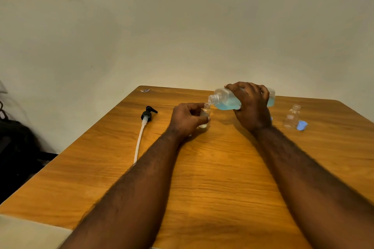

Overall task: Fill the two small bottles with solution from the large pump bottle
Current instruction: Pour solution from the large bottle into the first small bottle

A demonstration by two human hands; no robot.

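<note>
Hands meet over a wooden desk, close to the middle of its far edge. The right hand wraps over the large bottle from above, fingers curled round its body, and holds it tipped almost flat with its open threaded neck pointing left. Blue solution pools along the bottle's lower side, reaching toward the neck. The left hand pinches the first small bottle between thumb and curled fingers. Its open mouth sits just under the large bottle's neck, touching or nearly so. Whether its base rests on the desk cannot be told. It looks mostly clear, with perhaps a little liquid at the bottom, so filling seems barely begun. The second small bottle stands open and empty toward the far right corner, a blue cap just beside it. The pump head, with its long white tube, lies toward the left edge, well apart from the hands. To pour well, the right hand should probably raise the bottle's base slowly, keeping the lip over the small mouth so a thin stream runs. A wide neck over so narrow an opening could spill, so the left hand should hold the bottle firm and upright.
</note>
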